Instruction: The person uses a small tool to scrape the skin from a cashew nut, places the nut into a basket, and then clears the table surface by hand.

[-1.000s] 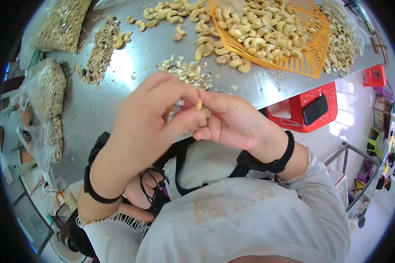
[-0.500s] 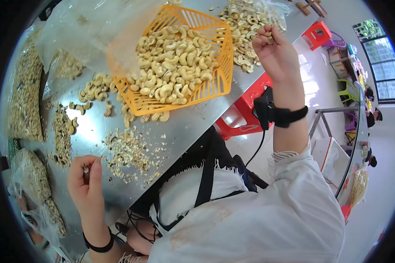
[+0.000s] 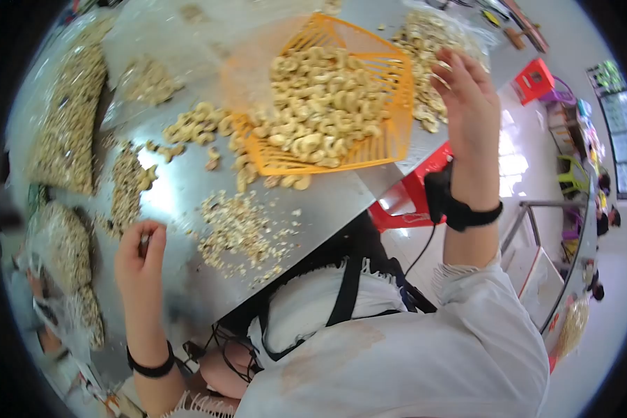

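Note:
My left hand (image 3: 141, 258) hovers over the metal table beside the crumb pile, its thumb and fingers curled together. What they hold, if anything, is too small to make out. My right hand (image 3: 467, 94) is raised at the upper right, with its fingers apart and nothing visible in them. Behind it lies a pile of cashews (image 3: 425, 45) on clear plastic. Between the hands stands an orange slatted basket (image 3: 405, 104) heaped with pale cashews (image 3: 324, 104). Loose cashews (image 3: 195, 124) and a heap of skin flakes and crumbs (image 3: 233, 226) lie on the table.
Filled clear bags (image 3: 70, 111) line the table's left side, with another plastic sheet (image 3: 188, 42) at the back. A narrow heap of darker bits (image 3: 125, 184) lies near my left hand. A red stool (image 3: 411, 198) stands past the table edge.
The view has shifted, so the table and basket appear further right. My right hand's fingers, pinched on a cashew before, have spread apart. My left hand stays curled.

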Demonstrator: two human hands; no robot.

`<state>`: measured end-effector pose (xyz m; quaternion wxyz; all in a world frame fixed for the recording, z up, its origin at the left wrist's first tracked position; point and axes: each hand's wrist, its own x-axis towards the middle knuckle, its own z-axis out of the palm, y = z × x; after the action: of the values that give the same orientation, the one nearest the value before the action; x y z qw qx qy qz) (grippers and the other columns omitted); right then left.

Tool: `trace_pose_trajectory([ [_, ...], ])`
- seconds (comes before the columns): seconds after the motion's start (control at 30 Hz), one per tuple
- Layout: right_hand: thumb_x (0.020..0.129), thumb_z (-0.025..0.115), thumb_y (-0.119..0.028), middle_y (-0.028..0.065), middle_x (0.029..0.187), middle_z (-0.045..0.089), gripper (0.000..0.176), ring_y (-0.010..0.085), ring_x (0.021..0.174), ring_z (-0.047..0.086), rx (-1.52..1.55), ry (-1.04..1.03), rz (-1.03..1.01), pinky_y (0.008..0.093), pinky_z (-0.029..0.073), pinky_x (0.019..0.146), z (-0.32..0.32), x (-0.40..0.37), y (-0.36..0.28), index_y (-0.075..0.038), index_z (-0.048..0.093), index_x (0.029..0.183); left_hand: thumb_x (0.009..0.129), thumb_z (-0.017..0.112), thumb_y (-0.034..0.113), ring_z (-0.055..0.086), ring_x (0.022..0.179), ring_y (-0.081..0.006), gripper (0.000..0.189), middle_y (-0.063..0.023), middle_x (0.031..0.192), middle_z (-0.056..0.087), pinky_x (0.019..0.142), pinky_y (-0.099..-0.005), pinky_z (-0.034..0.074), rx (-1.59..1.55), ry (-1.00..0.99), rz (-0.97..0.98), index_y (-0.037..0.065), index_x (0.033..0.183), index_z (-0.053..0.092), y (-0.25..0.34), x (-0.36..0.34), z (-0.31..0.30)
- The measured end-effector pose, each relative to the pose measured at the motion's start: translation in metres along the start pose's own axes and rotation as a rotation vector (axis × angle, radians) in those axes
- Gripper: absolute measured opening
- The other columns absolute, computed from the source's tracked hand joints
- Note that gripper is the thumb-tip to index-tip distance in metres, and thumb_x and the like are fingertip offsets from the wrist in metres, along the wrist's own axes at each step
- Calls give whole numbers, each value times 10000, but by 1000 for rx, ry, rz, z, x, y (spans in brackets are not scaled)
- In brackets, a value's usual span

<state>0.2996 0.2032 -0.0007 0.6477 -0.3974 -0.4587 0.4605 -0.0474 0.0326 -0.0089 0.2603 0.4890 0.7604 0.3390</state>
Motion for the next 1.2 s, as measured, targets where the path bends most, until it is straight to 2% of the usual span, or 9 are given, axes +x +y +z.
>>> trace_pose_trajectory([
  [0.2,798,496,-97,70,837,545,139,98,710,500,47,-191,85,224,405,674,45,-56,-6,9,516,886,755,543,112,356,530,-36,119,22,605,446,476,-190,295,137,38,2,-2,772,516,-12,34,-17],
  [0.27,799,485,-80,68,811,545,117,102,697,496,85,-406,169,218,403,651,55,-73,-4,10,515,868,751,540,125,388,527,-70,139,-13,594,464,478,-222,321,238,-21,65,-8,780,517,-14,45,-22],
  [0.5,781,527,-59,25,810,532,114,70,750,492,218,-649,530,202,405,672,86,-127,16,-20,513,887,751,536,154,411,524,-83,163,-24,592,477,483,-232,339,356,-52,119,6,819,527,-4,78,-11],
  [0.63,749,553,-89,56,841,543,155,147,774,524,-75,-788,367,253,417,693,91,-135,44,-27,523,888,740,548,171,487,596,-146,197,-79,666,516,546,-262,389,466,-87,249,21,868,536,10,91,14],
  [0.7,718,573,-114,111,898,534,218,244,841,516,-397,-834,78,316,408,743,94,-130,48,-31,514,910,737,552,188,543,698,-204,224,-111,716,538,611,-293,420,523,-88,441,32,899,542,16,99,30],
  [0.8,696,580,-123,150,983,501,273,308,929,466,-516,-740,-103,358,375,803,94,-129,52,-39,497,942,739,546,199,552,754,-241,268,-117,790,540,650,-320,431,538,-113,501,61,967,519,27,109,54],
  [0.9,692,583,-124,156,1053,464,302,311,976,437,-596,-721,-177,360,352,834,94,-134,57,-43,480,965,748,530,204,541,742,-249,305,-117,835,523,644,-327,430,553,-163,573,91,1026,477,38,117,75],
  [0.97,691,586,-128,156,1061,460,303,314,977,435,-593,-730,-162,363,353,833,96,-138,59,-42,482,962,751,511,226,528,778,-289,264,-109,849,536,658,-367,430,554,-171,497,97,980,497,39,120,86],
  [1.2,678,591,-131,140,1052,464,282,308,969,439,-556,-744,-133,365,352,830,97,-137,62,-42,496,927,748,523,236,534,740,-281,261,-111,830,547,633,-356,427,423,-237,462,94,966,508,26,117,71],
])
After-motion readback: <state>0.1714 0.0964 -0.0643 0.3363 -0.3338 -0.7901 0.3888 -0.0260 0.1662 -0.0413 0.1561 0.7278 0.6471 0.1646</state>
